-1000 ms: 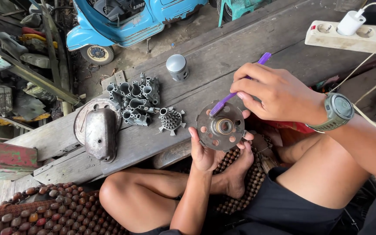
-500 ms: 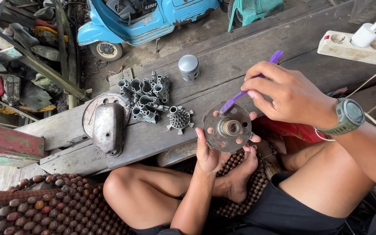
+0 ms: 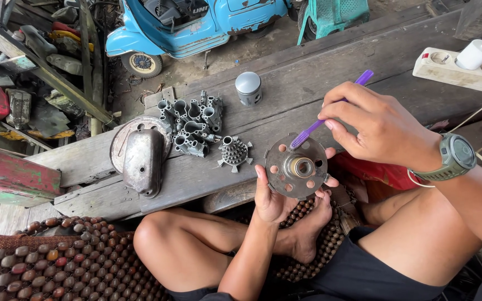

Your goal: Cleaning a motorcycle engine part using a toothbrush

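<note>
Disc: a round metal disc (image 3: 297, 167) with a ring of holes and a raised hub at its centre, held flat-face-up over the near edge of the wooden planks (image 3: 308, 72), just above the person's lap.
Left hand: the left hand (image 3: 277, 198) cups the disc from 6 o'clock, thumb at the 9 o'clock rim, fingertips curling over the rim at 3 to 4 o'clock; fingers pressed on the metal.
Right hand: the right hand (image 3: 377, 131), at 2 o'clock from the disc, pinches a purple toothbrush (image 3: 330, 117) between thumb and fingers; a green wristwatch (image 3: 453, 156) sits on the wrist.
Brush: bristle end rests on the disc at about 12 o'clock, handle slanting up toward 1 o'clock.
Nearby parts: a small spiked metal piece (image 3: 234, 151) lies just beside the disc at 9 o'clock; past it a cluster of tubed castings (image 3: 192, 125), then a rusty curved cover (image 3: 141, 161) on a round plate.
Farther: a grey cylinder (image 3: 249, 88) at 11 o'clock; a white power strip (image 3: 447, 69) at 2 o'clock; a blue scooter (image 3: 196, 22) at 11 o'clock beyond the planks.
</note>
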